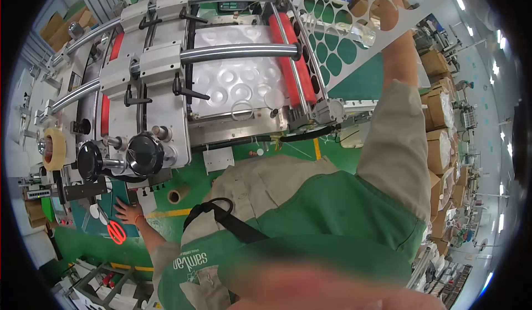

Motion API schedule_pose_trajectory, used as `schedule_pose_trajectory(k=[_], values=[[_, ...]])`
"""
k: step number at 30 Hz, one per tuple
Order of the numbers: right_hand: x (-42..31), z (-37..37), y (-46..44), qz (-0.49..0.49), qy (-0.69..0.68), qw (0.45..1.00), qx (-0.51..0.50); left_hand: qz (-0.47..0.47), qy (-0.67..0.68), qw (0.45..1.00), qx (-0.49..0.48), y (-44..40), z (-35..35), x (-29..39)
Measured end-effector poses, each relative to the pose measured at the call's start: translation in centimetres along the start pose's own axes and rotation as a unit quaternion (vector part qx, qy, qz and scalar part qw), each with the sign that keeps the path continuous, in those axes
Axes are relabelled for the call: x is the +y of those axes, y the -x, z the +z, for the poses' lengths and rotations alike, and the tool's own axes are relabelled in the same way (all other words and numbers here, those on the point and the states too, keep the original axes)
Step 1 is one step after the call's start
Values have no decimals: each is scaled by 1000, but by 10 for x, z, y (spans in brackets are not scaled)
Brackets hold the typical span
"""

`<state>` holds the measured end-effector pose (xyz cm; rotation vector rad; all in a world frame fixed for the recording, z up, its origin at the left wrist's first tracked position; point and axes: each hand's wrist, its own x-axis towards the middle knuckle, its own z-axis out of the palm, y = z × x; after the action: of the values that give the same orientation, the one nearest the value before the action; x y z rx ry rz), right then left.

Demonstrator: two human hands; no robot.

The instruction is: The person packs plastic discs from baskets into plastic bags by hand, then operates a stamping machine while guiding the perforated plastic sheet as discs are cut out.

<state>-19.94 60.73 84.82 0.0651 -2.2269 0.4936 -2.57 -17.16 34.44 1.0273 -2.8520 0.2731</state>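
Note:
My left hand (129,213) rests with spread fingers on a dark teal surface (105,199), close to scissors with orange handles (116,232). On the other side my right arm reaches up and away. A white sheet full of round holes (363,60) hangs raised there, and my right hand (389,12) shows partly through its holes, gripping it; the fingertips are mostly hidden. In front of me, a machine bed carries a clear plastic sheet with formed round shapes (230,77). A loose clear ring (242,110) lies at its near edge.
Steel guide bars (238,53) and red rollers (291,60) cross the machine. Black knobs (145,154) and a tape roll (54,149) are at its left. A cardboard tube (177,195) lies on the green floor. Cardboard boxes (438,152) line the right.

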Motion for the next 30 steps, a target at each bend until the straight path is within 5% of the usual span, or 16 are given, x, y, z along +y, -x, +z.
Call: schedule_pose_trajectory(k=[9,16,18,20,21,22,23,26,27,28,30], values=[[51,0,65,132,77,960,-236,4,-5,1000,-10,-1,-4,1],[91,-6,190,361,124,748,-543,13,-2,1000,-8,-2,2,-4],[82,-14,208,379,141,754,-518,12,11,1000,-17,-3,3,-3],[73,-35,220,350,175,816,-426,11,16,1000,-16,-4,4,-2],[61,-50,231,233,253,901,-267,11,23,1000,-19,-3,6,-4],[16,-69,230,225,256,928,-151,20,28,999,-20,-4,7,-5],[5,-79,241,221,110,969,-6,17,25,999,-19,-5,7,-6],[-142,-67,269,105,-66,967,225,23,41,999,-21,-4,6,-5],[-152,-49,304,137,-339,921,130,23,39,999,-21,-3,4,-4],[-188,-34,287,-35,-212,972,-93,22,34,999,-18,-3,5,-4],[-210,31,289,5,-191,961,-201,17,33,999,-19,-4,6,-4]])
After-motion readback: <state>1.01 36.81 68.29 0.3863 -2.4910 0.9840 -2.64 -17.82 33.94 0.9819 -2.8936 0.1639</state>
